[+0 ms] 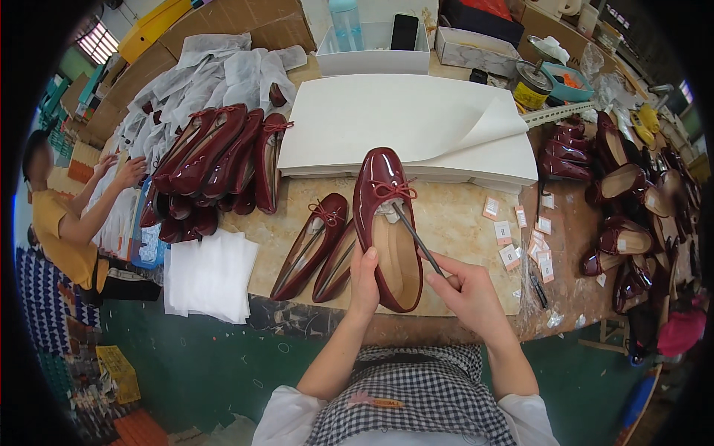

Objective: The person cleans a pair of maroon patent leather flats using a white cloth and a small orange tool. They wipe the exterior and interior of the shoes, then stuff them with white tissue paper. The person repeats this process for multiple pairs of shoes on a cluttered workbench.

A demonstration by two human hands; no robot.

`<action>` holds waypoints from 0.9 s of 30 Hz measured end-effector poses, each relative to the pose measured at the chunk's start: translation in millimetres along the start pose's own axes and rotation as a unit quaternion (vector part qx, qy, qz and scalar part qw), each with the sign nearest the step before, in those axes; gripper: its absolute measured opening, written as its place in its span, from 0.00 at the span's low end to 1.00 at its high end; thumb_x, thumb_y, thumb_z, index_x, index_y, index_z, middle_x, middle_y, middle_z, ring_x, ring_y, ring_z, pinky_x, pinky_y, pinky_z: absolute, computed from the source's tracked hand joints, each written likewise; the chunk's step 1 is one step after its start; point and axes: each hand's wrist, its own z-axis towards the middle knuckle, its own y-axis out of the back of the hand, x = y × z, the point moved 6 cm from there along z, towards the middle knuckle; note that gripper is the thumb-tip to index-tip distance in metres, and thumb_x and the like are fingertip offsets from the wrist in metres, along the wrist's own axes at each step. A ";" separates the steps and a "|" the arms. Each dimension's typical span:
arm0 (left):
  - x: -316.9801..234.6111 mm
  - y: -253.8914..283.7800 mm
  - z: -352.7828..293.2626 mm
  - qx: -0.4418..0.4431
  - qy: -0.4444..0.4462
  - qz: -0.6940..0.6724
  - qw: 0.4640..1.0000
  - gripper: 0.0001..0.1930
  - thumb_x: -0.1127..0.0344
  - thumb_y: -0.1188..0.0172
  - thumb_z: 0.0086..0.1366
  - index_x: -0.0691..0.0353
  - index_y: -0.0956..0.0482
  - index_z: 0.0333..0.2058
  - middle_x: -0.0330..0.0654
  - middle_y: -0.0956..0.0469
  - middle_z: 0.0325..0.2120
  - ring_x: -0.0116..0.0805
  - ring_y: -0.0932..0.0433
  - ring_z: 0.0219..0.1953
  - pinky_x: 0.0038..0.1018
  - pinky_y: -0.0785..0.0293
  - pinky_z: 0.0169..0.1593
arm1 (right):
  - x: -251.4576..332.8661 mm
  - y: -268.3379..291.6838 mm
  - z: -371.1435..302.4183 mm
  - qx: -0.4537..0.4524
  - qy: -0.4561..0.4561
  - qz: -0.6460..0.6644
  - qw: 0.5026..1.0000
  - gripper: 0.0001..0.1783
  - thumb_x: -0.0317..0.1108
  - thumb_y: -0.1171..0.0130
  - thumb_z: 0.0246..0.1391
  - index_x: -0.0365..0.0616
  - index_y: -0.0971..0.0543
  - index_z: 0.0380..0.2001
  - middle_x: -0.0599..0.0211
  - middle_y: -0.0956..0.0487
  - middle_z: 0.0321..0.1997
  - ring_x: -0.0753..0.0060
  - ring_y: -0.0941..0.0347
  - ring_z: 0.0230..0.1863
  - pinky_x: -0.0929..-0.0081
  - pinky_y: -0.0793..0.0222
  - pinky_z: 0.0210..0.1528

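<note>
1. Left hand (364, 282), fingers clamped on the heel of a dark red flat shoe (385, 223), near table edge, toe pointing far.
2. Right hand (467, 286), fingers pinched round a thin rod (415, 236), tip inside the shoe's toe.
3. Two matching shoes (320, 245) just left.
4. Far: white paper stack (387, 119).

Glossy burgundy bow flat (387, 223), stick (413, 234) poked inside.
</note>
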 end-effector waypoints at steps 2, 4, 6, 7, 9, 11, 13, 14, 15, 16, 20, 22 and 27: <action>-11.1 -8.7 -2.9 0.014 -0.037 0.026 0.999 0.33 0.49 0.54 0.65 0.69 0.42 0.60 0.49 0.32 0.53 0.36 0.32 0.54 0.30 0.39 0.58 | 3.7 -1.1 0.4 -0.005 0.001 0.048 0.999 0.19 0.28 0.46 0.58 0.42 0.24 0.53 0.81 0.42 0.15 0.88 0.52 0.16 0.82 0.56 0.17; -13.3 -12.7 -4.7 0.021 -0.060 0.049 0.997 0.34 0.46 0.54 0.65 0.69 0.42 0.60 0.49 0.31 0.52 0.37 0.31 0.53 0.31 0.36 0.57 | 10.3 -1.5 -0.9 -0.039 0.027 0.054 0.997 0.18 0.26 0.46 0.58 0.39 0.24 0.52 0.85 0.41 0.16 0.91 0.52 0.17 0.83 0.57 0.18; -8.5 -12.7 -7.8 0.020 -0.071 0.070 0.995 0.36 0.43 0.54 0.64 0.69 0.41 0.59 0.50 0.31 0.51 0.37 0.29 0.51 0.31 0.34 0.55 | 20.4 -1.7 -5.1 -0.100 0.078 0.019 0.992 0.17 0.26 0.46 0.58 0.37 0.23 0.50 0.83 0.38 0.15 0.91 0.50 0.17 0.83 0.54 0.17; -10.0 -16.3 -10.8 0.013 -0.072 0.057 0.996 0.37 0.43 0.54 0.64 0.69 0.42 0.59 0.50 0.31 0.51 0.38 0.28 0.51 0.31 0.33 0.55 | 25.8 -1.5 -4.8 -0.136 0.124 -0.015 0.983 0.16 0.26 0.47 0.58 0.37 0.23 0.50 0.80 0.38 0.15 0.90 0.48 0.16 0.83 0.52 0.17; -17.3 -29.5 -18.4 -0.003 -0.076 0.030 0.997 0.38 0.41 0.54 0.63 0.69 0.43 0.60 0.51 0.31 0.52 0.39 0.28 0.51 0.32 0.32 0.54 | 33.1 -3.5 -3.2 -0.206 0.217 -0.080 0.951 0.16 0.25 0.47 0.58 0.36 0.23 0.49 0.74 0.36 0.14 0.89 0.45 0.16 0.83 0.49 0.18; -14.6 -32.1 -26.4 -0.010 -0.074 -0.004 0.997 0.36 0.44 0.55 0.65 0.68 0.43 0.60 0.50 0.32 0.52 0.38 0.28 0.51 0.32 0.32 0.54 | 38.8 -11.3 -3.0 -0.235 0.240 -0.101 0.937 0.16 0.26 0.47 0.58 0.35 0.23 0.49 0.68 0.32 0.14 0.86 0.39 0.16 0.81 0.44 0.19; 13.5 -27.0 -36.7 -0.042 -0.052 -0.058 0.996 0.33 0.47 0.56 0.65 0.68 0.43 0.60 0.49 0.32 0.52 0.38 0.28 0.50 0.32 0.31 0.54 | 32.0 -24.2 -2.8 -0.244 0.250 -0.151 0.925 0.16 0.27 0.46 0.57 0.34 0.23 0.48 0.62 0.29 0.15 0.82 0.35 0.16 0.78 0.40 0.20; 31.9 -18.0 -34.5 -0.035 -0.035 -0.043 0.998 0.29 0.54 0.57 0.65 0.67 0.42 0.60 0.49 0.31 0.51 0.37 0.28 0.51 0.31 0.31 0.54 | 16.6 -35.4 -3.0 -0.239 0.255 -0.186 0.918 0.16 0.27 0.46 0.57 0.33 0.23 0.48 0.60 0.28 0.15 0.80 0.33 0.16 0.75 0.39 0.20; 31.6 -19.2 -33.2 -0.036 0.008 -0.018 0.999 0.27 0.59 0.58 0.65 0.66 0.41 0.60 0.49 0.30 0.51 0.37 0.28 0.51 0.31 0.32 0.54 | 7.8 -42.9 -3.7 -0.232 0.262 -0.218 0.911 0.16 0.28 0.45 0.57 0.33 0.24 0.48 0.58 0.26 0.16 0.77 0.31 0.17 0.73 0.38 0.20; 37.9 -19.5 -33.9 -0.035 -0.027 0.043 0.998 0.26 0.60 0.58 0.66 0.66 0.41 0.60 0.49 0.29 0.51 0.40 0.28 0.51 0.33 0.33 0.55 | 3.9 -43.4 -2.8 -0.201 0.206 -0.242 0.927 0.16 0.29 0.45 0.57 0.33 0.24 0.48 0.54 0.25 0.17 0.71 0.29 0.17 0.71 0.37 0.21; -2.7 -32.0 -38.9 0.021 -0.071 0.175 0.982 0.32 0.59 0.52 0.67 0.66 0.51 0.65 0.56 0.41 0.61 0.46 0.42 0.64 0.33 0.42 0.63 | -30.3 -6.5 -5.0 -0.209 0.108 -0.249 0.939 0.19 0.32 0.46 0.56 0.40 0.24 0.51 0.48 0.24 0.20 0.52 0.26 0.19 0.62 0.34 0.23; -42.5 -8.3 -44.8 -0.005 -0.131 0.246 0.960 0.36 0.66 0.49 0.67 0.61 0.57 0.68 0.51 0.40 0.62 0.35 0.26 0.50 0.30 0.33 0.55 | -23.4 4.1 -7.3 -0.169 0.030 -0.345 0.923 0.21 0.32 0.47 0.57 0.41 0.27 0.55 0.46 0.22 0.31 0.54 0.24 0.29 0.63 0.32 0.31; -67.1 -23.8 -87.2 0.215 0.010 -0.113 0.970 0.39 0.48 0.53 0.68 0.55 0.62 0.68 0.51 0.46 0.65 0.27 0.22 0.27 0.21 0.23 0.31 | 22.9 -27.2 -21.2 -0.098 0.257 -0.064 0.959 0.25 0.39 0.53 0.62 0.38 0.33 0.60 0.50 0.27 0.56 0.62 0.28 0.50 0.67 0.37 0.53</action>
